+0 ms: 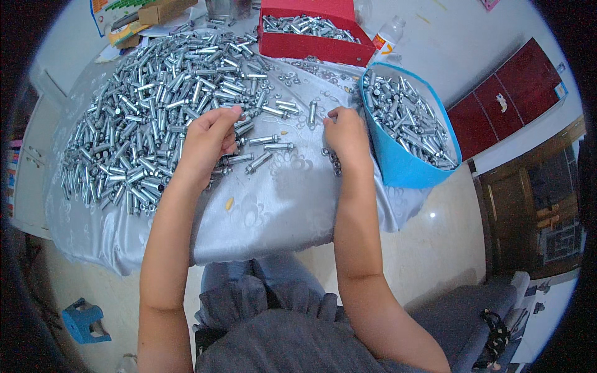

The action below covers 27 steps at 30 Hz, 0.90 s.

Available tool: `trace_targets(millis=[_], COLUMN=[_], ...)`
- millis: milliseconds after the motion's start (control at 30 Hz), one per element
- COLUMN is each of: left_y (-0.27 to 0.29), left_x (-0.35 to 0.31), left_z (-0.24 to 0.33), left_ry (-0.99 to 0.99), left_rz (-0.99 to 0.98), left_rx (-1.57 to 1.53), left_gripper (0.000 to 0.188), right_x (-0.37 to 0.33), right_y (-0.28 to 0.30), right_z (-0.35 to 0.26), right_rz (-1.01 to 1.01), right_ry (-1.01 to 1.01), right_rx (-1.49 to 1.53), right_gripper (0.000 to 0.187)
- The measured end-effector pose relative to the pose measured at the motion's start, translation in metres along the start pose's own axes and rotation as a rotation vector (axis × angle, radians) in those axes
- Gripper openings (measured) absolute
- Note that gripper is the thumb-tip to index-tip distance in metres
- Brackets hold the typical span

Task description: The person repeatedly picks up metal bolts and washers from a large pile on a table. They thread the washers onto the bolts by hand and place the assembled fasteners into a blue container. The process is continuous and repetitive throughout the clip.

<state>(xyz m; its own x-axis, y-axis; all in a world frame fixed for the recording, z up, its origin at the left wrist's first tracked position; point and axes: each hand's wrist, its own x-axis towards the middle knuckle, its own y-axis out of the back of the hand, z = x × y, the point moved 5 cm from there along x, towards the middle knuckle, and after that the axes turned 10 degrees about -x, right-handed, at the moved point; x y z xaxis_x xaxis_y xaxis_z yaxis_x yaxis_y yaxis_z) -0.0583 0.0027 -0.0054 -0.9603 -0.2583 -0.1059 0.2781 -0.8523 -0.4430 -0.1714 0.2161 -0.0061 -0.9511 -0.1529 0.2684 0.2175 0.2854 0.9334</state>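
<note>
A large heap of silver expansion bolts point(155, 93) covers the left part of the table. My left hand point(211, 137) is at the heap's right edge, its fingers curled in and the thumb pointing right; whatever it holds, if anything, is hidden. Several loose bolts point(258, 163) lie just beside its fingertips. My right hand point(348, 133) is closed in a loose pinch to the right, and I cannot make out anything between its fingers. Left of that hand is a single bolt point(312, 115), apart from the others. A small cluster of nuts point(334, 163) sits under the right wrist.
A blue fabric bin point(410, 177) full of bolts stands at the table's right edge. Behind are a red box point(311, 50) with more bolts and a plastic bottle point(390, 34). Scattered washers point(289, 79) lie on the silvery tablecloth point(267, 217). A blue stool point(84, 320) is on the floor.
</note>
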Motion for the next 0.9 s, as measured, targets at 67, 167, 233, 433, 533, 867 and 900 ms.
trace_targets(millis=[67, 167, 233, 433, 533, 867, 900], left_y=[0.001, 0.002, 0.002, 0.003, 0.001, -0.003, -0.002], left_x=[0.000, -0.001, -0.001, 0.001, -0.001, -0.003, -0.004], left_z=[0.000, 0.000, 0.001, 0.000, 0.001, -0.001, -0.001], left_ry=[0.001, -0.002, -0.012, -0.004, 0.004, -0.010, -0.005], left_rz=[0.013, 0.041, 0.047, 0.024, 0.045, 0.015, 0.012], left_rx=[0.016, 0.035, 0.035, 0.008, 0.034, 0.116, 0.114], left_gripper=[0.020, 0.020, 0.019, 0.019, 0.019, 0.019, 0.019], right_x=[0.002, 0.005, 0.007, 0.014, 0.012, -0.004, -0.014], right_y=[-0.001, -0.004, -0.003, -0.010, -0.009, 0.007, 0.010], right_z=[0.001, 0.004, 0.006, 0.019, 0.019, -0.056, -0.071], right_rz=[-0.023, -0.032, 0.008, 0.028, 0.038, -0.276, -0.347], right_ry=[-0.012, -0.023, -0.053, -0.052, -0.055, 0.258, 0.305], right_rx=[0.060, 0.136, 0.166, 0.232, 0.185, 1.143, 1.230], right_gripper=[0.018, 0.014, 0.013, 0.015, 0.013, 0.013, 0.014])
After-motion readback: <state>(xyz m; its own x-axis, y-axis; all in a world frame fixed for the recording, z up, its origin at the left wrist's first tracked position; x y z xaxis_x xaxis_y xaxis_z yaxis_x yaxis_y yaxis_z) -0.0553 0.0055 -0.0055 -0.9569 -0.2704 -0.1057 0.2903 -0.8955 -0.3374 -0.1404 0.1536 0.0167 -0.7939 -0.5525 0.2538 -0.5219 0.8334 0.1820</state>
